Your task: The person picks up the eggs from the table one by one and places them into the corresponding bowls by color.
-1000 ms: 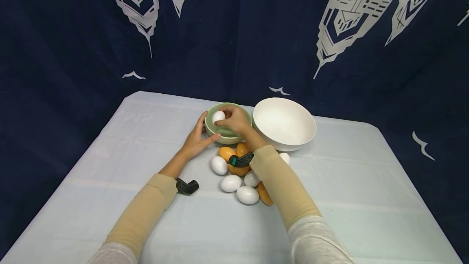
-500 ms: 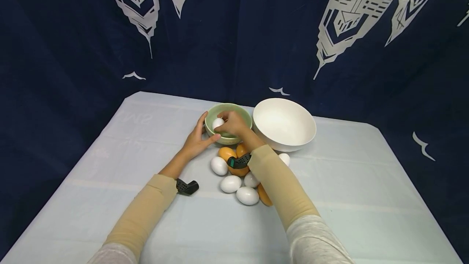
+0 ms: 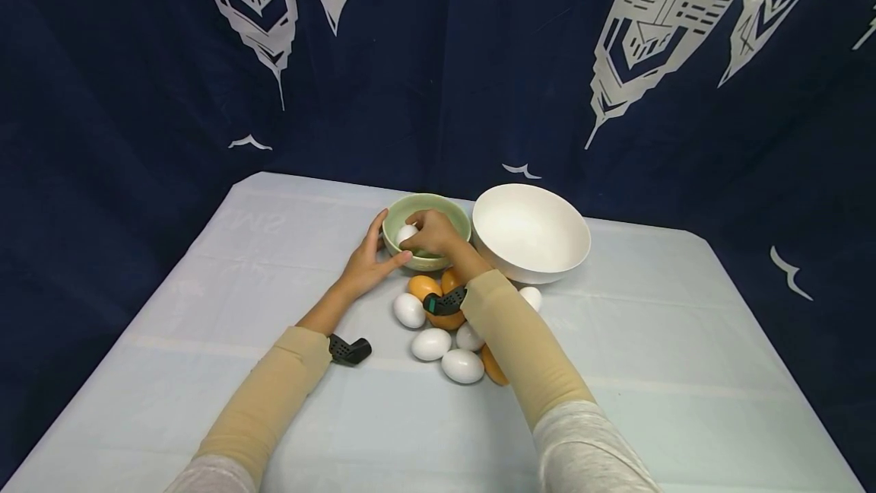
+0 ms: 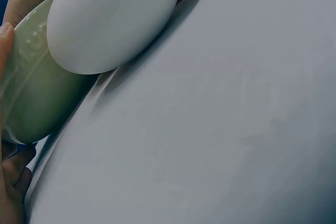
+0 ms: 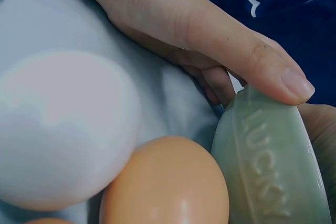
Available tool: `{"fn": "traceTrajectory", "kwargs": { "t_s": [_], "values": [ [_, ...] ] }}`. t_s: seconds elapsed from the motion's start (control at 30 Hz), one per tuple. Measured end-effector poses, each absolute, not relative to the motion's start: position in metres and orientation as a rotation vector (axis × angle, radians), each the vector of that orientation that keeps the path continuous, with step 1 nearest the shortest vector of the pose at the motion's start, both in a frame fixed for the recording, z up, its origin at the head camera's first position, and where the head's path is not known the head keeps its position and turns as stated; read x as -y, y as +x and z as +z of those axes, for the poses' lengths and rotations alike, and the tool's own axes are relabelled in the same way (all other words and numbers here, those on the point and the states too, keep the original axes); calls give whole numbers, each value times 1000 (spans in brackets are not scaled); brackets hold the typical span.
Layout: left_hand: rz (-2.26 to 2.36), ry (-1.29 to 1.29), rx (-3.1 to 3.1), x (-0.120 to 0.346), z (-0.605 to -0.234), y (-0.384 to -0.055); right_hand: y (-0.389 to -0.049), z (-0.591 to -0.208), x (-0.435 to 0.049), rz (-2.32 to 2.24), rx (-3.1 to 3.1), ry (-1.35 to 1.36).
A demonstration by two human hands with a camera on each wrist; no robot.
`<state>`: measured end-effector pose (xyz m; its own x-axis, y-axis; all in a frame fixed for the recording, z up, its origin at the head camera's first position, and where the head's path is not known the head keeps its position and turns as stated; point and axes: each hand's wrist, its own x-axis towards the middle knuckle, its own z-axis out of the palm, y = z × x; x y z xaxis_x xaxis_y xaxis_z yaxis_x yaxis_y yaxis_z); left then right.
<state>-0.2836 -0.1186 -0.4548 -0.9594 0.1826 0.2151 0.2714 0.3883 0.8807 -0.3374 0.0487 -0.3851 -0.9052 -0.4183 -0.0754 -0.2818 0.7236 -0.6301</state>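
Note:
A small green bowl (image 3: 443,205), embossed with LUCKY in the right wrist view, stands at the back of the table. My left hand (image 3: 364,268) holds its left side, the thumb over the near rim and the fingers round the outer wall. Inside the bowl, my right hand (image 3: 439,236) pinches a white egg (image 3: 407,233) low between thumb and fingers. Several white and brown eggs lie loose in front of the bowl, among them a white egg (image 3: 462,366) nearest me and a brown egg (image 5: 165,182) close to the bowl's wall. My right forearm hides part of this group.
A larger white bowl (image 3: 530,228) stands right beside the green one. The table has a white cloth (image 3: 328,432), and a dark blue printed curtain (image 3: 411,97) hangs behind its far edge. Both wrists wear black camera mounts (image 3: 350,350).
My right hand has lowered the white egg deeper into the green bowl. The left hand keeps its hold on the bowl, and the loose eggs have stayed put.

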Motion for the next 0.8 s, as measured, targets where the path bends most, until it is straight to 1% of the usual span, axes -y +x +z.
{"fn": "traceTrajectory", "kwargs": {
  "t_s": [0.53,0.8],
  "values": [
    [-1642,-426,2533,119,-455,-283,-335,-383,-47,-923,-2664,-536],
    [-1646,-417,2542,118,-455,-282,-333,-384,-50,-1034,-2675,-573]
  ]
}}
